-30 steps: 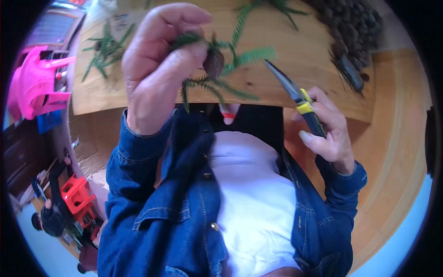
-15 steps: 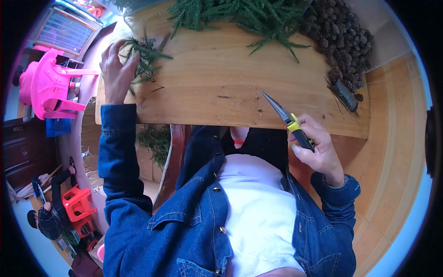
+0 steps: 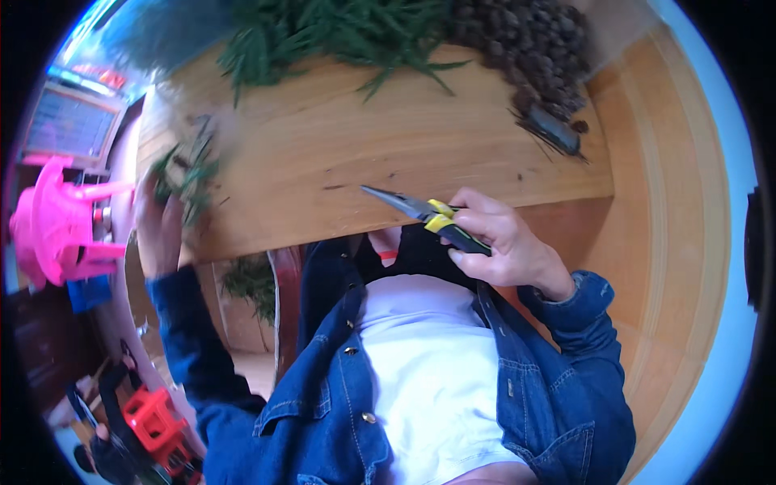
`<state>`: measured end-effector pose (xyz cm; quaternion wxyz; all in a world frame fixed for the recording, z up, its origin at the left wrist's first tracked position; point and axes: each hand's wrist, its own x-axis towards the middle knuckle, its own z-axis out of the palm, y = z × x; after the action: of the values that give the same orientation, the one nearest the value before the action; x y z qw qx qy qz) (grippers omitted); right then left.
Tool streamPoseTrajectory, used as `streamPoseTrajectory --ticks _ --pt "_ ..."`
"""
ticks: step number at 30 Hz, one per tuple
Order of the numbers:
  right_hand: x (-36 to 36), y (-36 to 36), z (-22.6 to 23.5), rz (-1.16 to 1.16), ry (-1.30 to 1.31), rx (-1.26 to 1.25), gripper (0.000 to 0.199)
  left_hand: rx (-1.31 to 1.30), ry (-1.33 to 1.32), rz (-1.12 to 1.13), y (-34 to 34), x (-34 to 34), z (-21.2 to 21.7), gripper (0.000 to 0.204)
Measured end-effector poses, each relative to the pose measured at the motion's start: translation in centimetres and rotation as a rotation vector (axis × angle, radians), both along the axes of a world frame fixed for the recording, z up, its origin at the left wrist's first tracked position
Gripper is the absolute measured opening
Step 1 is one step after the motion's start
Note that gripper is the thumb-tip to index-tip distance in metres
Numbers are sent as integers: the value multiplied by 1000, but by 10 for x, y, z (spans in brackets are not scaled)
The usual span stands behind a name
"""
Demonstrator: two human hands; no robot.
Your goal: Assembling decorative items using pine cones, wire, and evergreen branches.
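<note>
Near the table's left edge, my left hand (image 3: 162, 230) is closed on a small green artificial pine sprig (image 3: 196, 182); both are smeared by motion. My right hand (image 3: 505, 242) grips long-nose pliers (image 3: 420, 212) by their black and yellow handles, above the table's front edge. The jaws look closed and point left, with nothing between them. Brown scraps (image 3: 333, 187) lie on the wooden table (image 3: 299, 145). At the back spreads a heap of green pine branches (image 3: 339, 40).
Pine cones (image 3: 533, 40) are piled at the back right, beside a bundle of dark thin stems or wires (image 3: 551, 129). Below the table, a cardboard box (image 3: 242, 323) holds more greenery (image 3: 252, 284). A pink chair (image 3: 52, 222) and red stools (image 3: 158, 424) stand left, near another person (image 3: 113, 449).
My left hand has drawn the sprig toward me along the table's left side. The pliers in my right hand have swung left. The whole view has shifted and tilted.
</note>
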<state>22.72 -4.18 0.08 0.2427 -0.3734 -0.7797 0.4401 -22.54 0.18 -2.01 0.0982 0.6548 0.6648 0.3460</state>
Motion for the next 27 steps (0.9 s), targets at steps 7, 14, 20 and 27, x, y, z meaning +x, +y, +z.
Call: streamPoseTrajectory --ticks 7,14,20,27 --pt "4 5 -13 -66 113 9 16 143 -341 458 -110 -35 -20 54" --pt "21 4 -16 -234 225 27 15 -73 -314 715 -214 -113 -128 53" --pt "61 -16 -5 -638 279 -32 17 -730 27 567 -215 -104 -168 27" --pt "165 -7 -24 -1181 -245 260 28 -536 -262 80 -154 36 -89 14"
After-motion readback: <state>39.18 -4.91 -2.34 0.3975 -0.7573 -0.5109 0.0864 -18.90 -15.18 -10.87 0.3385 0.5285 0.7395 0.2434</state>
